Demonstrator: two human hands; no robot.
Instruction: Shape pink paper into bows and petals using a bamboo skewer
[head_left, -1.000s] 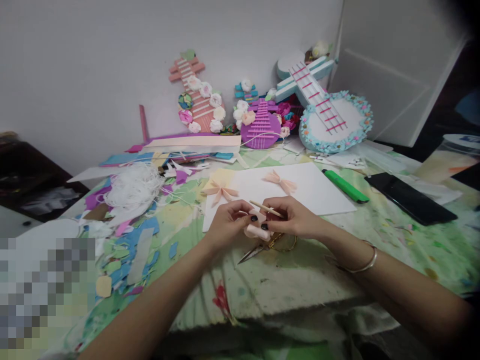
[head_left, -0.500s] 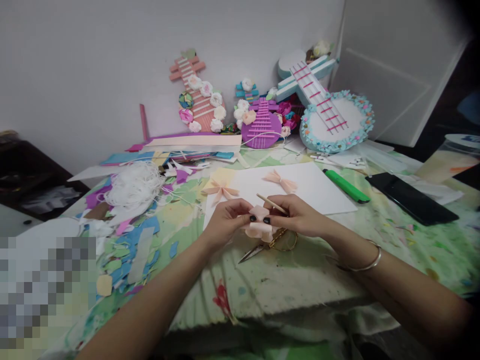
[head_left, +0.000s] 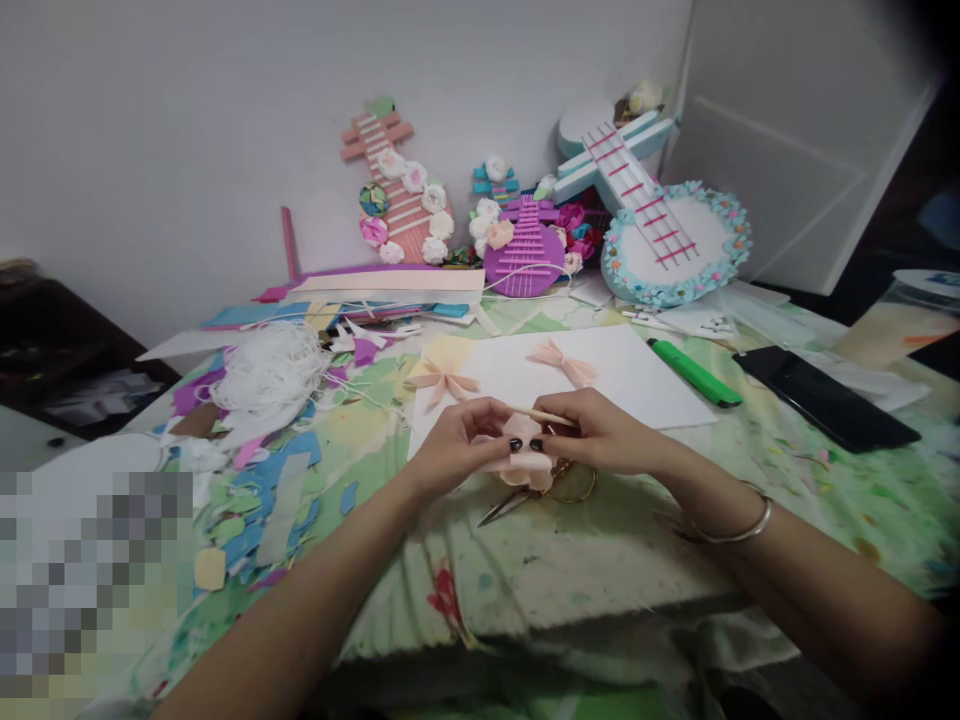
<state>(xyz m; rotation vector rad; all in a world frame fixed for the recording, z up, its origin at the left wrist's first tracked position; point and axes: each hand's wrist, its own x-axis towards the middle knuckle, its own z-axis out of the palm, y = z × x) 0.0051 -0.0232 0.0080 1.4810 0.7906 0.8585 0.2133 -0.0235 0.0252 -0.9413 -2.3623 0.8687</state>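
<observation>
Between my two thumbs is a pale pink paper flower [head_left: 529, 468] with curled petals. My left hand [head_left: 457, 442] is closed on its left side, thumb pressed to the middle. My right hand [head_left: 592, 430] pinches the other side and also keeps a thin wooden stick [head_left: 538, 413] under its fingers. Just below the flower, gold-handled scissors [head_left: 506, 506] lie on the cloth, their handles partly behind my right hand. Beyond my hands, two peach folded-paper pieces [head_left: 444, 383] rest on and by a white sheet [head_left: 622, 385].
A green marker [head_left: 694, 372] and a black phone [head_left: 829, 398] lie to the right, near a plastic cup [head_left: 900, 320]. White string [head_left: 270, 375] and paper scraps [head_left: 281, 510] cover the left. Decorated paper instruments [head_left: 525, 250] lean on the wall.
The stick has swung from slanting to nearly level across the top of the flower. Both thumbs have shifted slightly right and down, still on the flower.
</observation>
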